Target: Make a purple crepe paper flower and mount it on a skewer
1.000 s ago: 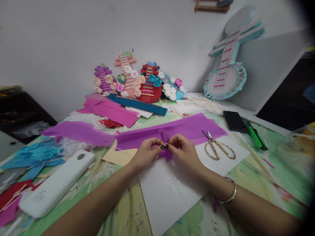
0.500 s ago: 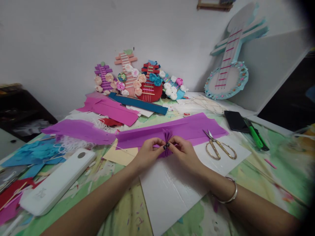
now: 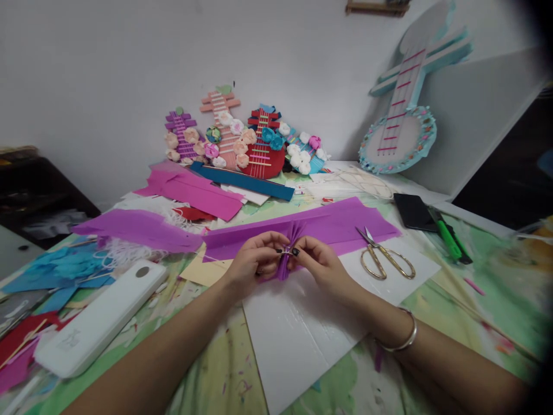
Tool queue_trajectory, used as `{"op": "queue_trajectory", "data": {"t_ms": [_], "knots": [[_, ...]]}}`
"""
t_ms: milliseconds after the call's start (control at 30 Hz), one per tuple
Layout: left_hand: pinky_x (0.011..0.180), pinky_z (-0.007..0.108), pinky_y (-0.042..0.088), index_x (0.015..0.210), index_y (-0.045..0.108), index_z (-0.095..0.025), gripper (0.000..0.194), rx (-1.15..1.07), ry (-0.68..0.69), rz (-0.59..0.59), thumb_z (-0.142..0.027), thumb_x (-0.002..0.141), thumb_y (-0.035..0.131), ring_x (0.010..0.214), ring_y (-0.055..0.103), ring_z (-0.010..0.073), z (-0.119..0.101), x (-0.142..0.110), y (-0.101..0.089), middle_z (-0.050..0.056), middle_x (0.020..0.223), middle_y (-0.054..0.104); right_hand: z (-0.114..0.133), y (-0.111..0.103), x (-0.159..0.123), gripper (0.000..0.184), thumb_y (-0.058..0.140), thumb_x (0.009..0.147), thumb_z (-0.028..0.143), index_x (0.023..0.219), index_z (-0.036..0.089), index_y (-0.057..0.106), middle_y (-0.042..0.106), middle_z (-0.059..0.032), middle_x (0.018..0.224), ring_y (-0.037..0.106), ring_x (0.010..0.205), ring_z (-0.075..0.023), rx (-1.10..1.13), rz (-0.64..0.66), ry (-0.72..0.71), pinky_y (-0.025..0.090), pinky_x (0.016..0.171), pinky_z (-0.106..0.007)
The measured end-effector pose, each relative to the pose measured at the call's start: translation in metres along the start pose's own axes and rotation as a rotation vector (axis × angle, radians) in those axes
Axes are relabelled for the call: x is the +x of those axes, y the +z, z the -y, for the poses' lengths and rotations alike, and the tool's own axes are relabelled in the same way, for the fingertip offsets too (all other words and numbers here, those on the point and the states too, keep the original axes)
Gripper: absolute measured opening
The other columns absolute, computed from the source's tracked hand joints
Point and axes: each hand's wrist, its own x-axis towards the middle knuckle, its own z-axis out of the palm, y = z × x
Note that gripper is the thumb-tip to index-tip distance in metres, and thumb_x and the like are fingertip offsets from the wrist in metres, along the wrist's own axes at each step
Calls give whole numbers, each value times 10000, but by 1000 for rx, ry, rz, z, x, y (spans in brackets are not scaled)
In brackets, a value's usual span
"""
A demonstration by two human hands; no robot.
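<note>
A small piece of pleated purple paper (image 3: 295, 230) is pinched at its middle, and its folds fan out above and below my fingers. My left hand (image 3: 256, 257) closes on it from the left. From the other side my right hand (image 3: 322, 259) grips it with thumb and fingers. A thin whitish strand (image 3: 286, 251) crosses the gathered middle between my thumbs; I cannot make out whether it is thread or wire. Behind my hands lies a large purple paper sheet (image 3: 341, 222). The white board (image 3: 302, 340) is below my hands.
Gold-handled scissors (image 3: 386, 256) lie partly open to the right, near a green cutter (image 3: 448, 239) and a black phone-like slab (image 3: 413, 211). A long white device (image 3: 101, 320) is at left, beside blue paper (image 3: 60, 265). Decorated paper instruments (image 3: 263, 144) lean on the wall.
The pleated paper has turned, and its upper folds spread wider. My thumbs have moved slightly apart, with the whitish strand now showing between them. My left hand has shifted a little left.
</note>
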Motion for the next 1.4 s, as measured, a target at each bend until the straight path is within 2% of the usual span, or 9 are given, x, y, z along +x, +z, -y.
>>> {"op": "queue_trajectory", "data": {"t_ms": [167,333,500,667,833,1000,1167,1267,1400], "knots": [[337,140,137,822,497,-181,148,-45,5,42,-119,689,517,326,185,14,-1,0,4,-75,480,436,0,-1,0,235,579,838,403,783,184,512,576,2,688,554,663,-124,21,-8,-13,457,661,-280],[347,135,123,832,501,-181,97,-5,9,60,-178,753,557,347,160,17,0,-2,6,-108,446,304,-1,-1,0,246,576,838,415,797,179,521,570,-2,688,553,654,-133,-28,-25,-16,452,648,-286],[343,133,150,911,521,-175,267,76,59,15,-188,697,681,373,214,0,0,-3,8,-94,557,381,1,0,-1,197,574,844,357,783,172,543,544,0,712,516,671,-126,-81,-58,-72,421,638,-263],[352,150,201,951,525,-179,280,290,147,-59,-253,729,679,385,258,12,4,-1,7,-87,591,396,-1,-2,1,165,556,846,316,775,169,539,533,2,725,499,687,-124,-162,-97,-110,395,633,-251],[480,187,338,862,639,-154,131,744,425,-190,-226,753,652,517,427,67,9,3,0,-33,624,512,-6,-5,2,146,553,841,290,764,168,531,510,4,730,487,675,-118,-221,-152,-142,391,613,-242],[609,225,427,819,716,-160,122,962,643,-173,-194,810,599,658,583,126,9,2,-3,30,711,673,-8,-7,3,121,547,846,273,781,172,535,525,2,735,518,684,-120,-230,-154,-136,427,631,-248],[640,220,451,873,696,-149,165,968,657,-158,-174,851,535,700,628,133,11,-1,0,44,791,711,-7,-7,2,134,512,879,285,800,177,514,576,-3,730,581,693,-122,-160,-147,-112,470,659,-264],[605,206,434,871,688,-150,183,989,655,-136,-178,866,506,661,617,120,12,-2,1,37,775,706,-6,-7,1,139,505,887,291,804,180,505,587,-6,738,594,705,-124,-165,-145,-117,479,669,-269],[540,191,399,844,682,-143,181,990,639,-181,-192,858,508,583,573,102,11,-2,2,25,709,687,-6,-5,0,120,505,885,283,818,184,505,582,-14,771,596,739,-132,-189,-133,-155,480,694,-280]]}}
